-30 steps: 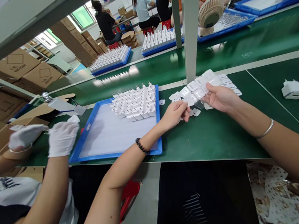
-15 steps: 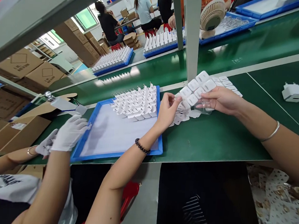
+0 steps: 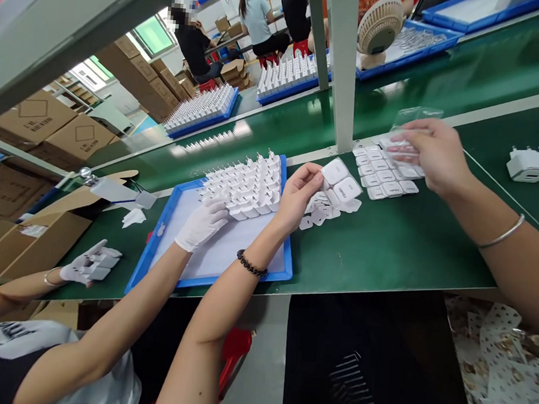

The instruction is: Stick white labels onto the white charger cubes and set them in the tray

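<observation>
My left hand grips several flat white rounded-square covers, held between thumb and fingers just above the green bench. Under them lies a loose heap of small white pieces. To the right, my right hand pinches a clear plastic film; its fingers are partly blurred. Below that hand, more white covers rest on the bench in neat rows, some hidden by my fingers. Left of my left hand, white plug chargers stand pins up in a blue-rimmed tray.
A co-worker's white-gloved hand reaches over the tray; the other gloved hand holds white chargers. A metal post rises behind the bench. More chargers stand at far right. A fan and further trays are behind.
My right hand has moved up and right with the clear film, away from my left. The covers between my hands are now split. The co-worker's gloved hand has come over the tray.
</observation>
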`<state>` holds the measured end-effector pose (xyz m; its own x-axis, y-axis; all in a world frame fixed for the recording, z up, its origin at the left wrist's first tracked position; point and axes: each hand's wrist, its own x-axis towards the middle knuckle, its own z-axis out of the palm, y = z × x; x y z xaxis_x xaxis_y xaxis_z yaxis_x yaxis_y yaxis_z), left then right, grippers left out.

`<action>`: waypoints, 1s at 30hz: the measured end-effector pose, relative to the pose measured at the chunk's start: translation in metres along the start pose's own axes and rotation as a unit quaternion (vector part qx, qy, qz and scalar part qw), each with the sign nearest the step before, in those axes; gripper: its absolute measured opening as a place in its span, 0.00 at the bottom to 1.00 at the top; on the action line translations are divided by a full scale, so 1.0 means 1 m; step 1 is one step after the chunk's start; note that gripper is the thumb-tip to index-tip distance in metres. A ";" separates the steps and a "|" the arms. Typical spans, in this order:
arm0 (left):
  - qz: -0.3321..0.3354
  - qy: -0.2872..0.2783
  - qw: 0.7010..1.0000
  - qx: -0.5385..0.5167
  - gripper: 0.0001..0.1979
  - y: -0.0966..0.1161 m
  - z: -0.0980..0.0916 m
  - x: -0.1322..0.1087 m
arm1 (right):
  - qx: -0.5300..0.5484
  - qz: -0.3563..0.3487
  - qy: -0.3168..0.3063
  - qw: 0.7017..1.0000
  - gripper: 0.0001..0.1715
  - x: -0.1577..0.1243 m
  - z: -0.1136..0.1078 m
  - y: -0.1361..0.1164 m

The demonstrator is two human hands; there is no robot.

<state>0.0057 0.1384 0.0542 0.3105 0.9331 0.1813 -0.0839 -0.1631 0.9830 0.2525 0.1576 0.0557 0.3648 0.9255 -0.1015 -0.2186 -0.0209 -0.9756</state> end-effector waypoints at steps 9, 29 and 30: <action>-0.004 0.014 0.999 0.030 0.17 -0.006 0.003 0.000 | 0.055 0.213 -0.301 0.928 0.16 -0.036 0.024 0.011; 0.193 0.079 0.885 0.416 0.14 -0.012 0.004 -0.006 | -0.036 0.085 -0.262 0.961 0.10 -0.038 0.024 0.023; 0.169 0.063 0.894 0.411 0.13 -0.012 0.005 -0.006 | -0.031 0.083 -0.261 0.961 0.10 -0.041 0.026 0.023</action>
<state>0.0092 0.1335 0.0415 0.2861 0.8065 0.5174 0.5868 -0.5744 0.5708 0.2092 0.1290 0.0421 -0.1777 0.9707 -0.1616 -0.1751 -0.1928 -0.9655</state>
